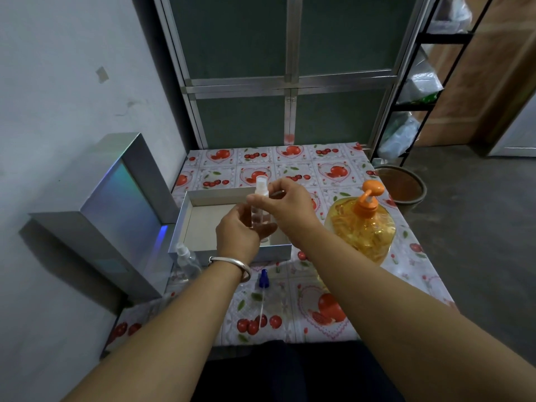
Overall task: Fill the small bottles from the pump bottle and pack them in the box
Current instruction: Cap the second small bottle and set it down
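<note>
- The small bottle (pixel 257 210) is clear, glossy plastic with a white plastic spray cap.
- The pump bottle (pixel 362 230) is transparent, shiny plastic with an orange plastic pump.
- The box (pixel 185 216) looks like matt grey-white cardboard.
- The box lid (pixel 121 204) has a glossy, iridescent foil finish.
- The desk (pixel 327 161) wears a smooth, slightly glossy printed cover.
- The bangle (pixel 232 265) is polished metal.
</note>
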